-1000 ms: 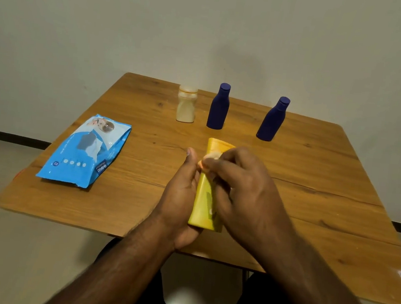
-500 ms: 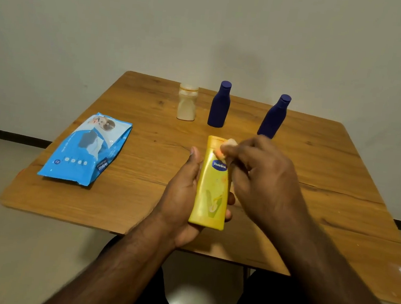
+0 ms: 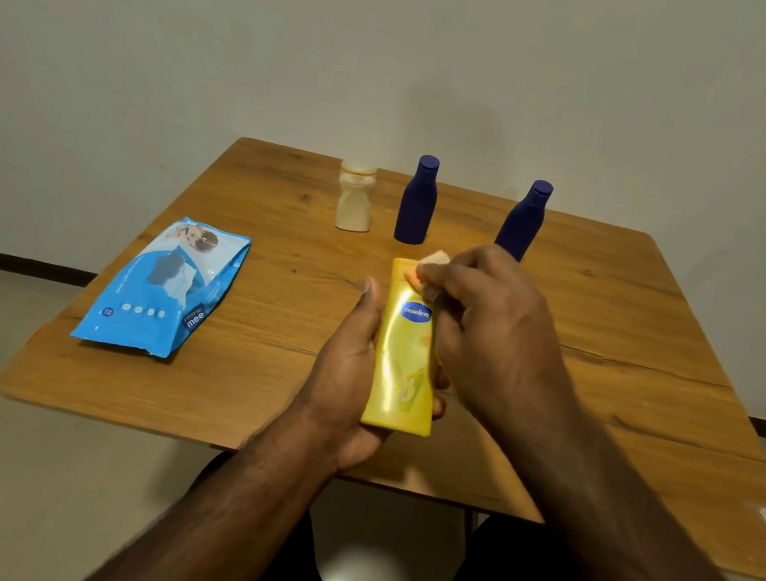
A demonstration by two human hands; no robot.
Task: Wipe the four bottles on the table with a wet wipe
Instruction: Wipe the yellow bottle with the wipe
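A yellow bottle (image 3: 404, 359) lies cradled in my left hand (image 3: 347, 372) over the near edge of the wooden table (image 3: 241, 384), thumb along one side, fingers curled under the other. My right hand (image 3: 485, 335) pinches a folded wet wipe (image 3: 429, 267) against the bottle's far end. Beyond the right hand stand two dark blue bottles (image 3: 417, 201) (image 3: 522, 220) and a cream bottle (image 3: 356, 197), upright. Well off to the left of my left hand lies a blue wipes pack (image 3: 164, 287).
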